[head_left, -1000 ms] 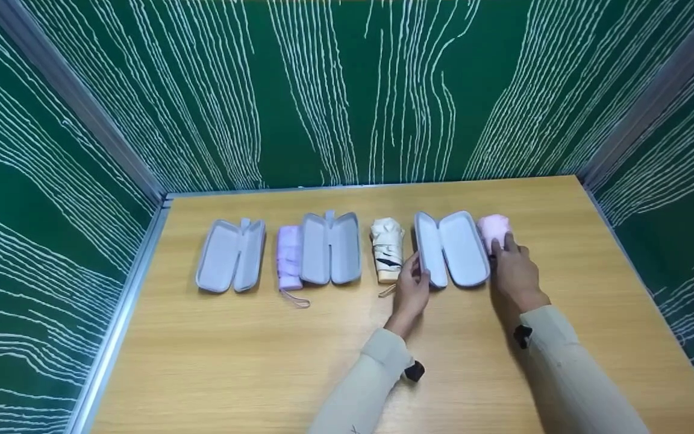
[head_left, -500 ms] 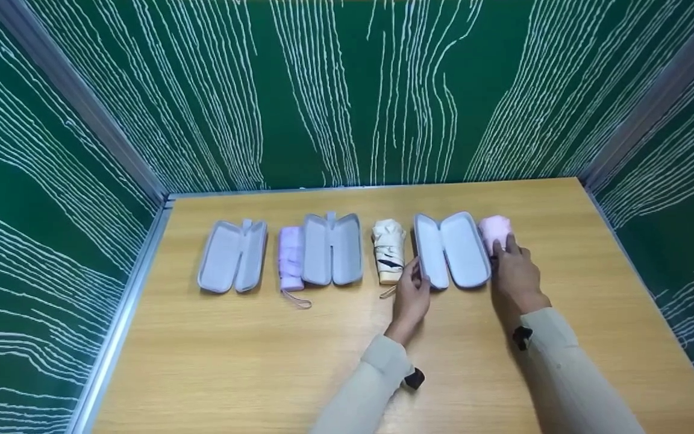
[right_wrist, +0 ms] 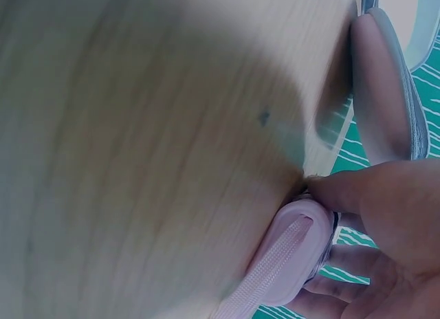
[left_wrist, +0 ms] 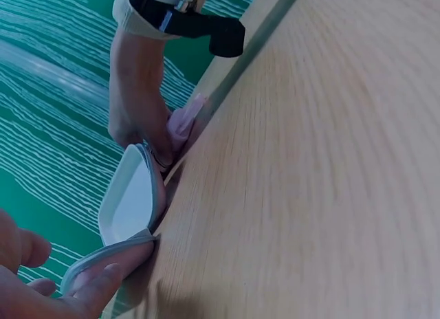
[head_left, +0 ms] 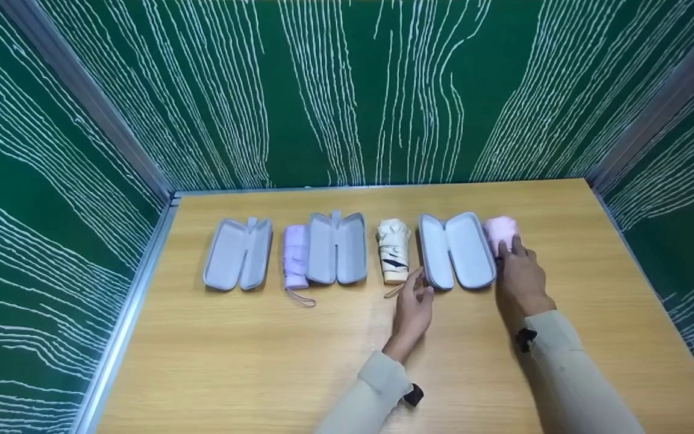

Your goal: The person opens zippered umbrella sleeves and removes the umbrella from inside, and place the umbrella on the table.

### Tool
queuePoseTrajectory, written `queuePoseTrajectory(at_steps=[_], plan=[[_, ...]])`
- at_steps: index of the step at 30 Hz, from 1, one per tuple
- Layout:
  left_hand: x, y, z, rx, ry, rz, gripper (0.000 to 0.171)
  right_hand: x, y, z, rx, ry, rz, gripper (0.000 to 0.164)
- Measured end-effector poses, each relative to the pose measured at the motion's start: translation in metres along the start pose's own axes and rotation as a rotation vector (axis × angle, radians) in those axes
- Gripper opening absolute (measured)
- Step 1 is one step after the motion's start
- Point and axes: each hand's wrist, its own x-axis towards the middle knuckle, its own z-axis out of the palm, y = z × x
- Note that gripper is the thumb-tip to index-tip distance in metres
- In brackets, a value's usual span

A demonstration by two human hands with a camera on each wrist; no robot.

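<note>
My right hand (head_left: 522, 277) holds a pink folded umbrella (head_left: 501, 232) that lies on the table. In the right wrist view the thumb is at one side of the umbrella's handle end (right_wrist: 292, 250), from which a strap hangs, and the fingers are at the other. Beside it an unfolded grey case (head_left: 470, 250) lies with its pale inside up. My left hand (head_left: 413, 313) is at the near left corner of this case, a finger touching its outer wall in the left wrist view. A cream folded umbrella (head_left: 393, 248) lies just left of it.
Further left lie a second unfolded grey case (head_left: 352, 250), a purple folded umbrella (head_left: 294, 256) with a wrist strap, and a third unfolded grey case (head_left: 223, 256). Green walls with white lines close off the wooden table (head_left: 262, 361) at the back and sides.
My left hand has drawn slightly back toward me and its fingers have loosened at the case's edge. The right hand stays at the pink umbrella. The head view has shifted slightly.
</note>
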Motion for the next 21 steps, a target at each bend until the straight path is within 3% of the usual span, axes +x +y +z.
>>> queuePoseTrajectory(at_steps=[9, 17, 21], plan=[[-0.010, 0.000, -0.010, 0.022, 0.003, -0.001, 0.044, 0.002, 0.001, 0.003, 0.001, -0.029, 0.026, 0.052], [-0.011, 0.001, -0.030, 0.038, -0.055, 0.085, 0.044, -0.001, 0.001, 0.005, 0.005, -0.009, 0.013, 0.052], [-0.010, 0.003, -0.040, 0.048, -0.074, 0.144, 0.043, -0.002, 0.005, 0.007, 0.005, 0.045, -0.024, 0.053]])
